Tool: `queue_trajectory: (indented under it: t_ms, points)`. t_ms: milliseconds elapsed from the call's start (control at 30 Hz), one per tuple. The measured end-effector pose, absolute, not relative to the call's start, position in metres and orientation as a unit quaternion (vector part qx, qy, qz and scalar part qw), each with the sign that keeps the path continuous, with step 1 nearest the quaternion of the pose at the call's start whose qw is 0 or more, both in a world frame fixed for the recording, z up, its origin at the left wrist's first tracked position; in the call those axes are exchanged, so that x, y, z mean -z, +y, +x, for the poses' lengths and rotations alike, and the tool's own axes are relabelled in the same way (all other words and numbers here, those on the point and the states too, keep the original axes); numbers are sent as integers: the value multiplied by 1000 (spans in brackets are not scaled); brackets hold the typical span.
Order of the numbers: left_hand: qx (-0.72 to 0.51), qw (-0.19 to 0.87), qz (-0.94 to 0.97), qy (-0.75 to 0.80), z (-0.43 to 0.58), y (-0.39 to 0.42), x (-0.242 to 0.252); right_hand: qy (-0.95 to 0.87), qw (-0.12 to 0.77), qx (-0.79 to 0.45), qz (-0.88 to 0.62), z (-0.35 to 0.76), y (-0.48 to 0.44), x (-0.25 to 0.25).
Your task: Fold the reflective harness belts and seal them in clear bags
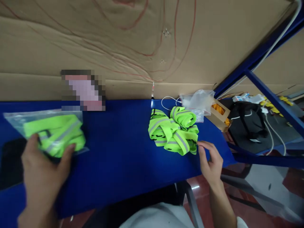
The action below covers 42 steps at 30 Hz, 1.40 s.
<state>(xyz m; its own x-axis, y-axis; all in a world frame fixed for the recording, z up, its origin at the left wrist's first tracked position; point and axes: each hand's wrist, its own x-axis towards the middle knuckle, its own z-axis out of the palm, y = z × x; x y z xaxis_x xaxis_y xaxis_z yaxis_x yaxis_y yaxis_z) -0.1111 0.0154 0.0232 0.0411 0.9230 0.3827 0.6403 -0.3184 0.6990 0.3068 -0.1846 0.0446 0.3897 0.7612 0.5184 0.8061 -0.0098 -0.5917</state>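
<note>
At the left, my left hand (pixel 45 171) grips a clear zip bag (pixel 14 118) with a folded neon-yellow reflective strap (pixel 68 126) inside. Its thumb and fingers are spread across the bag, which is over the table. To the right lies a heap of neon-yellow reflective straps (pixel 175 133) with grey stripes, some rolled up. My right hand (pixel 211 160) is at the heap's right edge, thumb and forefinger pinched on a strap's edge there. The fingertips partly hide what they pinch.
The blue table (pixel 114 152) backs onto a cardboard wall (pixel 118 47). Empty-looking clear bags (pixel 199 103) and a cardboard box (pixel 219 115) with orange items stand behind the heap. A dark flat object (pixel 11 164) lies at far left; a blue metal frame (pixel 266 90) rises at right.
</note>
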Motion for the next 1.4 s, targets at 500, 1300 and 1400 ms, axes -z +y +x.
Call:
queue_trajectory:
  t_ms: [500, 1300, 1400]
  points:
    - [-301, 186, 893, 277, 60, -9, -51, -666, 272, -33, -694, 299, -171, -4]
    - [-399, 564, 662, 291, -7, 45, -6, -646, 408, 87, -639, 221, -136, -39]
    - [-415, 637, 573, 305, -9, 43, -2, -749, 335, 17, -571, 212, -103, -45]
